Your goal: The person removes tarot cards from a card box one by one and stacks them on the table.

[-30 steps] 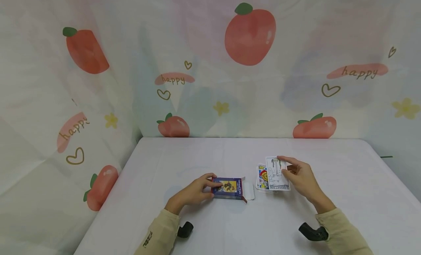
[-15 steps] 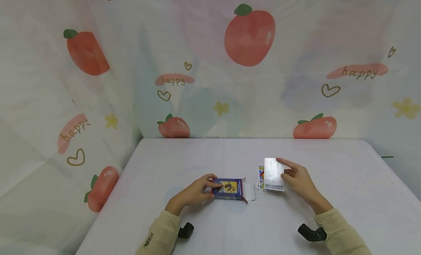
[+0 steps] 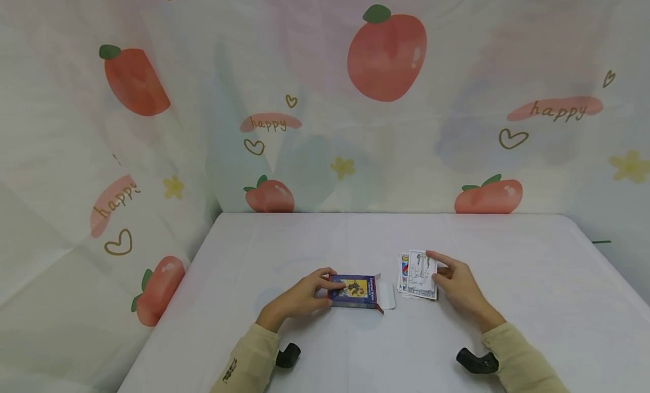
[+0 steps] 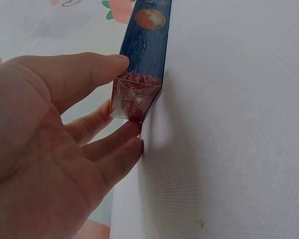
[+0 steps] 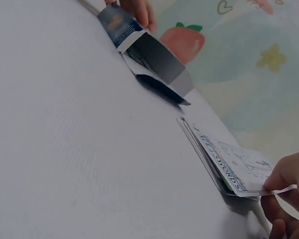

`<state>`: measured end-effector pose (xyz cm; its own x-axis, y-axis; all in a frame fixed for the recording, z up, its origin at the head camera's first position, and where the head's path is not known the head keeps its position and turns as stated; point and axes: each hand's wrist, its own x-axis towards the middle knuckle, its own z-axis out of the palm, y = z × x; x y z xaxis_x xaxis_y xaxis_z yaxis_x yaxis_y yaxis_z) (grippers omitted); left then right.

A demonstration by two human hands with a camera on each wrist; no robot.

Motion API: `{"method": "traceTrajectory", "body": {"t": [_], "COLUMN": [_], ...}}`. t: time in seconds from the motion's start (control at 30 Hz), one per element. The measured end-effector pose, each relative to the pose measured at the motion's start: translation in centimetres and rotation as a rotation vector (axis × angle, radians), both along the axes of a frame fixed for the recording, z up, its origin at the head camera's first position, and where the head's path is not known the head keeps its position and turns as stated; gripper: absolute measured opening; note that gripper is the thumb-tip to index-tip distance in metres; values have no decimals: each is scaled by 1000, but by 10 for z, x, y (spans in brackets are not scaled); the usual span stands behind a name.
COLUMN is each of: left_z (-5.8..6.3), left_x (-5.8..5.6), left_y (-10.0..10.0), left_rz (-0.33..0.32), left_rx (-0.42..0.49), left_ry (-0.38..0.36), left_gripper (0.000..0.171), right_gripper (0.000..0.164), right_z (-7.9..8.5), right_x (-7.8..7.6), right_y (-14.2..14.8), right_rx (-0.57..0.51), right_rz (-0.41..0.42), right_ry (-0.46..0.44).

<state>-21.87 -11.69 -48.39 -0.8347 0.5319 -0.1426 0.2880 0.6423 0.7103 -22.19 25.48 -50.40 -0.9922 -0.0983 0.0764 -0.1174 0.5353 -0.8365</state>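
Observation:
My left hand [image 3: 299, 294] grips the closed end of a blue tarot card box [image 3: 355, 291] lying on the table, thumb along its side [image 4: 144, 45] in the left wrist view. The box's right end has its flap folded out, and its mouth shows dark inside in the right wrist view. To its right is a small pile of cards [image 3: 404, 266], the top one colourful. My right hand [image 3: 459, 280] pinches the right edge of a black-and-white card [image 5: 239, 164] over this pile, covering most of it. Whether the card fully rests on the pile I cannot tell.
A white cloth covers the table [image 3: 345, 342]. Behind and to the left hangs a fruit-patterned curtain [image 3: 325, 100]. Black curved pieces [image 3: 477, 361] sit by both wrists, next to the beige sleeves [image 3: 523, 353].
My right hand has brought the card left and towards me, over the pile; glare crossed its face half a second ago. My left hand and the box have stayed put.

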Motion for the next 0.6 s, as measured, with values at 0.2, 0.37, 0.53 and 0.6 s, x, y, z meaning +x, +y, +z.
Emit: {"method": "traceTrajectory", "body": {"t": [0.2,0.37,0.53,0.6], "left_z": [1,1,2,2], "left_x": [1,1,2,2], "left_y": [1,1,1,1], "left_rz": [8,12,10,8], "left_rx": [-9,-8,-10,-13], "left_ry": [-10,-9,-3,-3], "left_gripper": [43,43,43,43], "right_gripper": [55,56,55,54], "right_z": [-5,-5,-6,-6], "right_x": [2,2,3,2], "right_y": [-4,-6,-7,-7], "right_rx": [133,198,228,233], "right_rz": [-22,-24,-20,-20], "right_ry": [64,92,87,90]}}
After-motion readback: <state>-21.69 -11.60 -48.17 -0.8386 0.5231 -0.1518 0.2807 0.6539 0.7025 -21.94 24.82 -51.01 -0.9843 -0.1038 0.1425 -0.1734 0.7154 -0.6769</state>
